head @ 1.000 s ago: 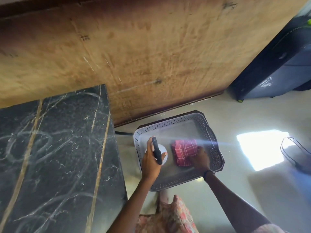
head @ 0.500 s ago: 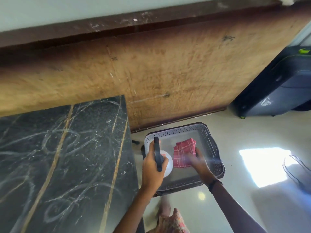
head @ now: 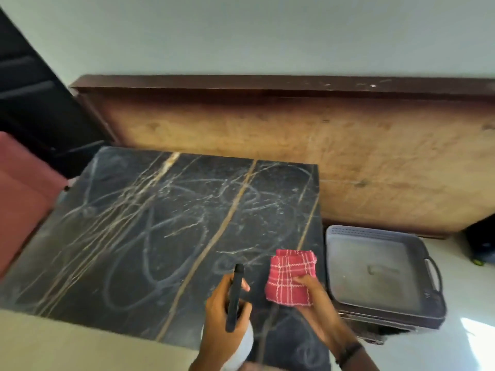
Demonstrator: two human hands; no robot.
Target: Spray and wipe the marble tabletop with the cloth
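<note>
Tabletop [head: 166,223], black marble with gold veins, fills the centre and left of the frame and is covered in pale looping smears, none wiped yet. Left hand [head: 222,314] grips the spray bottle [head: 235,298] at lower centre, fingers wrapped round it, dark head pointing up-frame over the slab; the white body is mostly hidden under the hand. Right hand [head: 313,293] pinches the folded red checked cloth [head: 290,277] just right of the bottle, held above the slab's near right corner; whether it touches the marble cannot be told.

Step in hand looks like the first spray. Best done by aiming the nozzle toward the middle of the smears, not the corner, and misting in a few spots so the cloth has wet film everywhere. Cloth should stay out of the spray line, then go flat under the palm and run in overlapping passes from the far edge back.

Edges: right edge drops to the grey tray [head: 375,274] on the floor at right, just beside the table; near edge runs along the lower left. Far edge sits close to a wooden board [head: 348,145] leaning on the wall, so overspray could hit it. Red seat [head: 24,188] stands by the left corner. Slab carries nothing else, so strokes have open room across it.
</note>
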